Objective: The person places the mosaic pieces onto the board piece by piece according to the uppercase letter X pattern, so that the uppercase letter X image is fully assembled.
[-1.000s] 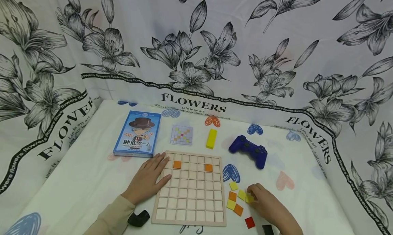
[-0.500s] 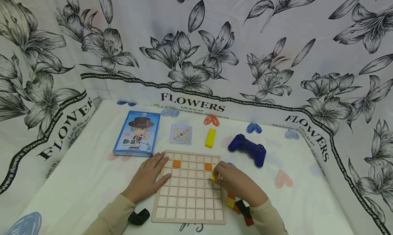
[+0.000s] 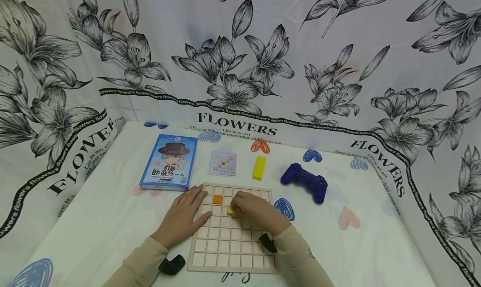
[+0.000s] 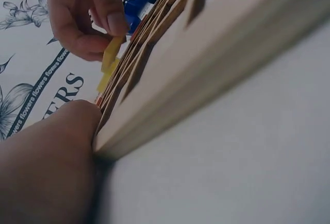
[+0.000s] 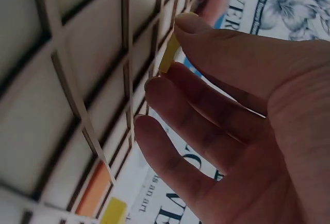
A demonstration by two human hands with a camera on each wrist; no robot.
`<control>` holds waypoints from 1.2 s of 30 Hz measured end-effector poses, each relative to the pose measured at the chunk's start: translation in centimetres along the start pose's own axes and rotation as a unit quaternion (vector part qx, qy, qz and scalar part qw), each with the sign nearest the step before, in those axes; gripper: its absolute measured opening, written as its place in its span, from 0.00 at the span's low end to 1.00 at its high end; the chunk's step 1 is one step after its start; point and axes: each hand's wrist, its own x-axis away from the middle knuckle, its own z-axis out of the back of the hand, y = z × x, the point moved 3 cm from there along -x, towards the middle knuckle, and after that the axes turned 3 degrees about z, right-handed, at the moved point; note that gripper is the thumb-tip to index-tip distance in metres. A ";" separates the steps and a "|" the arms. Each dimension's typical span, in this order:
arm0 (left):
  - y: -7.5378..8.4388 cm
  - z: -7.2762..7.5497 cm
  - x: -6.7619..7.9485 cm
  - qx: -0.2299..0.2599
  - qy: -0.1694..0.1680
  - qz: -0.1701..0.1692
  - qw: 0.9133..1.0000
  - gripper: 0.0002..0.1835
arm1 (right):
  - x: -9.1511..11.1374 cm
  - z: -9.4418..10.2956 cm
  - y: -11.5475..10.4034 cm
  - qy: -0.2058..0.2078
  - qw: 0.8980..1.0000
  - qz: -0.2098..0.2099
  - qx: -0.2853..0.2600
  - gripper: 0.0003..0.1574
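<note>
Pinching flat yellow tile (image 5: 169, 55) over gridded wood (image 3: 232, 271).

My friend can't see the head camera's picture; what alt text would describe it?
A right hand pinches a yellow tile over a wooden grid board, while the left hand rests at its left edge. One orange tile shows in the grid. Beyond lie a blue box, patterned card, yellow block and blue game controller.

Home-like curtained nook (floral drapes (image 3: 240, 86), game box (image 3: 169, 162)).
</note>
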 end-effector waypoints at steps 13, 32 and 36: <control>0.1 0.0 0.1 -0.008 0.027 -0.011 1.000 0.36 | -1.3 -1.1 -0.8 0.001 0.998 0.011 0.055 0.08; 0.0 0.1 0.1 -0.001 0.012 -0.007 1.000 0.36 | -1.6 -0.9 -1.4 0.010 0.999 0.022 0.048 0.10; 0.0 0.1 0.1 0.001 0.020 -0.010 1.000 0.36 | -1.4 -0.8 -1.2 -0.001 0.999 -0.001 0.033 0.12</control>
